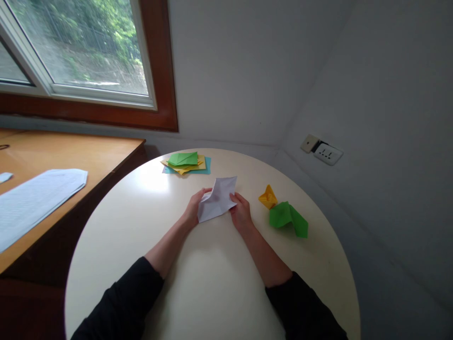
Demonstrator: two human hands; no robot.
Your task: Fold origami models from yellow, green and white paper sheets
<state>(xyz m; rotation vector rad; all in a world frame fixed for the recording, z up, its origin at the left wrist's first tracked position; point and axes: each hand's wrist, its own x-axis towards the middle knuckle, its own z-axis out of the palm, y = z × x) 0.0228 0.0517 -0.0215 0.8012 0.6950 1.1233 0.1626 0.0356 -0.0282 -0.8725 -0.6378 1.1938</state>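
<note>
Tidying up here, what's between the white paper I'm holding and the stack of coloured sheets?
Nothing: the head view shows only bare table between the white paper and the stack of coloured sheets.

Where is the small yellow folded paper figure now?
In the head view, the yellow folded figure sits on the round white table, right of the right hand and touching the green folded paper.

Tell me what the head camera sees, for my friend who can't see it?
Two hands, left hand and right hand, hold a creased white paper over a round white table. Folded yellow and green shapes lie right; a coloured paper stack lies behind.
</note>
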